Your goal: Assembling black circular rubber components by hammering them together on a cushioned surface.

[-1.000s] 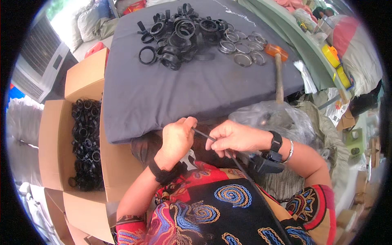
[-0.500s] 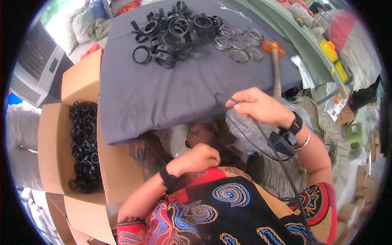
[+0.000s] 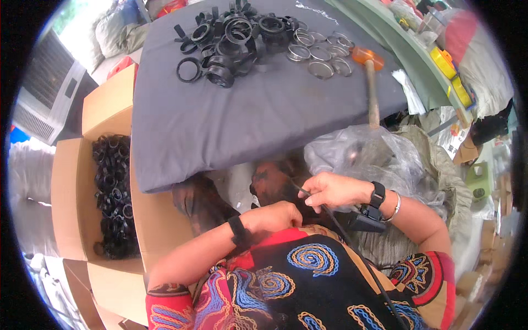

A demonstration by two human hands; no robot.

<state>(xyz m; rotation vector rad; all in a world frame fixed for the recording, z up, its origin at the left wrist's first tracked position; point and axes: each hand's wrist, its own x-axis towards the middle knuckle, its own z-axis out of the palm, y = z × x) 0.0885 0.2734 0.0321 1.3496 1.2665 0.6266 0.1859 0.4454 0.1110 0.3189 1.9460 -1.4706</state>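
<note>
In front of my waist, my right hand [image 3: 336, 190] pinches a thin black cord [image 3: 379, 283], which runs down across my patterned shirt. My left hand [image 3: 273, 216] is close to it, curled against the shirt. Its fingertips are turned away, so whatever it may grip is hidden. On the grey padded table [image 3: 231, 132] ahead lies a heap of black plastic rings [image 3: 238, 32]. Several thin metal rings [image 3: 320, 69] lie to its right. Beside these rests a mallet [image 3: 367, 56] with an orange head and a wooden handle.
At the left, an open cardboard box [image 3: 67, 198] holds many black rings. Clear plastic sheeting [image 3: 335, 148] bunches beneath the table's right front edge, against a wrinkled grey-green sack [image 3: 440, 187]. A yellow tool [image 3: 444, 63] lies at the far right.
My right hand has come down and inward with the cord, whose loop no longer stands out. My left hand has shifted slightly right and stays at the shirt.
</note>
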